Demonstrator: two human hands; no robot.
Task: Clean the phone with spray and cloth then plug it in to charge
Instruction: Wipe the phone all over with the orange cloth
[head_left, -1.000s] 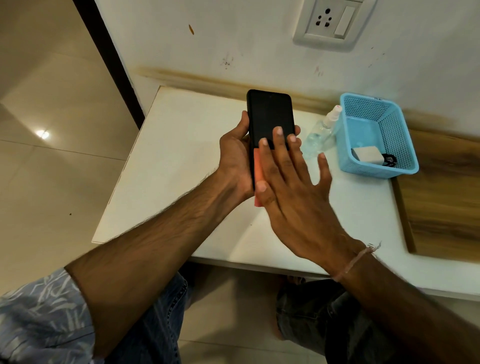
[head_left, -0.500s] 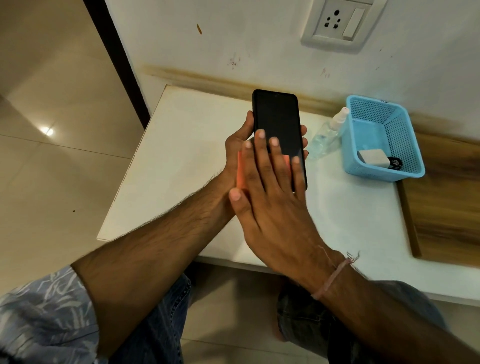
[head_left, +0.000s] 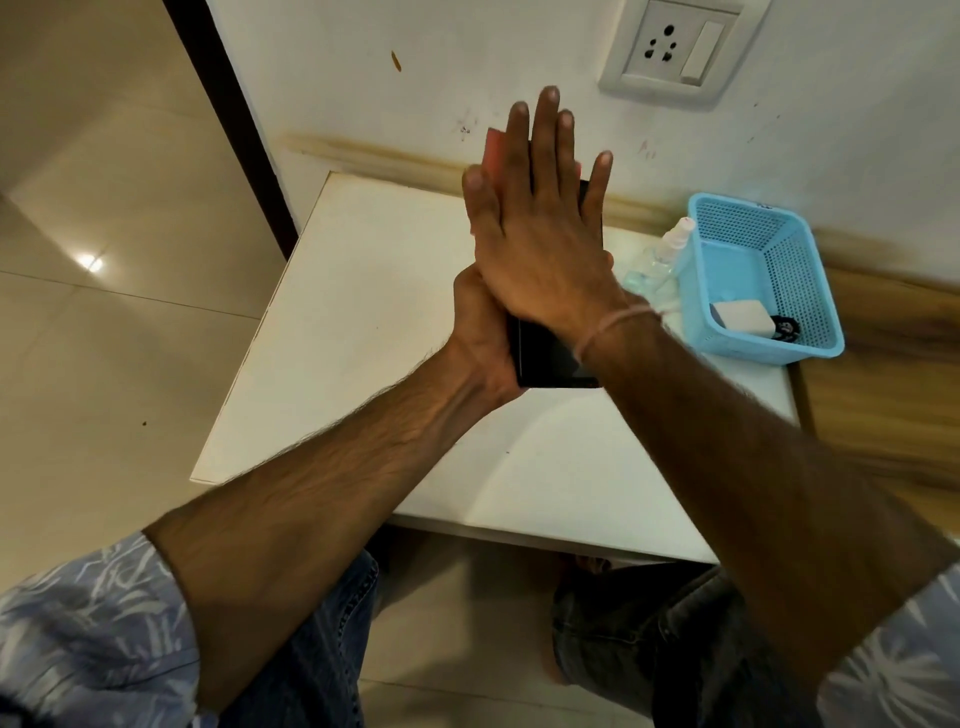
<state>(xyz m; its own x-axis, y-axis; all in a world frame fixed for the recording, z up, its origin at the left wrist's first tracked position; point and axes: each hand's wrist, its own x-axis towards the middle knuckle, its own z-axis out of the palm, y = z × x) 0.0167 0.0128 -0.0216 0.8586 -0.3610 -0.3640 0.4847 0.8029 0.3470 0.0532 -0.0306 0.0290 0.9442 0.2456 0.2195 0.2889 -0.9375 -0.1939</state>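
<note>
Your left hand (head_left: 480, 332) grips the phone (head_left: 545, 361) round its lower half, fingers and thumb curled about its edges, holding it up above the middle of the tabletop (head_left: 363, 338); that gives your other hand a firm backing to press against. Your right hand (head_left: 540, 228) lies flat over the upper screen, fingers straight and slightly spread, pressing the orange cloth (head_left: 493, 150) to the glass; only a strip of cloth shows past the index finger. Flat fingers spread pressure across the screen, so this reads as the wiping step. The spray bottle (head_left: 660, 254) rests near the tabletop's far edge, just beside the blue basket (head_left: 748, 201) at the far right corner, which holds the white charger (head_left: 737, 314) and a small dark item, likely its cable. The wall socket (head_left: 675, 47) above has nothing plugged in, so charging is not yet begun
</note>
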